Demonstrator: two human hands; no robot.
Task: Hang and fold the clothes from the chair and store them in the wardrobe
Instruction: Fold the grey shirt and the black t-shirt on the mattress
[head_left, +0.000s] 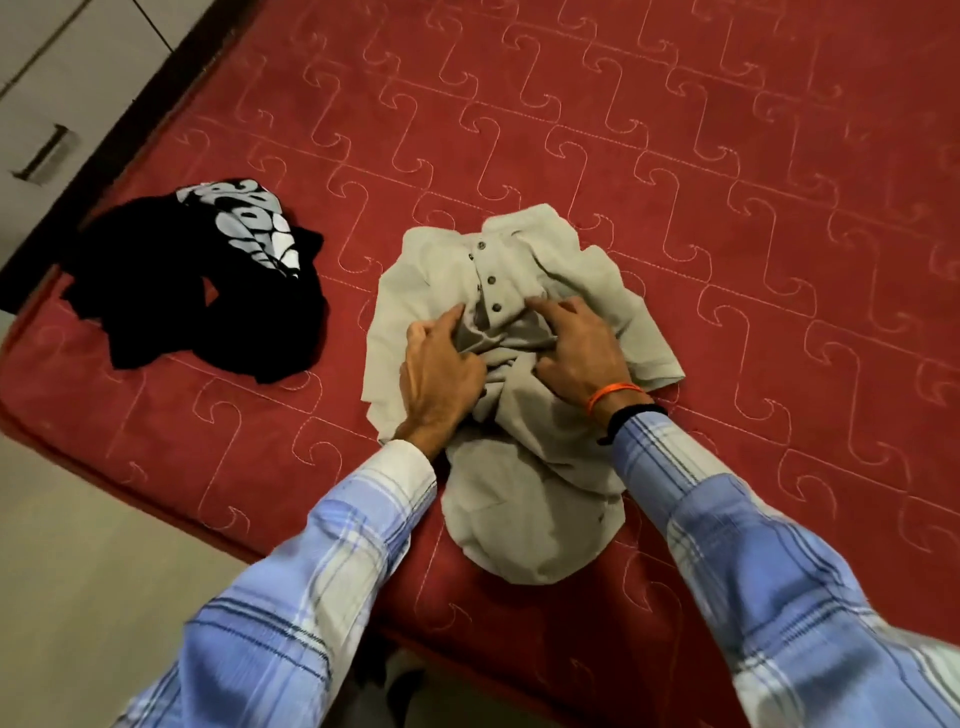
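A beige buttoned shirt (524, 499) lies crumpled on the red quilted mattress (675, 182), its button placket facing up. My left hand (441, 369) grips bunched cloth just left of the placket, fingers curled into the fabric. On the other side my right hand (576, 343) gathers the cloth with curled fingers, the index finger stretched toward the buttons. A black garment with white lettering (208, 280) lies in a heap to the left, apart from the shirt.
The mattress edge runs diagonally at the lower left, with pale floor (78, 545) beyond it. A pale cabinet with a metal handle (41, 156) stands at the upper left, past the mattress's dark border.
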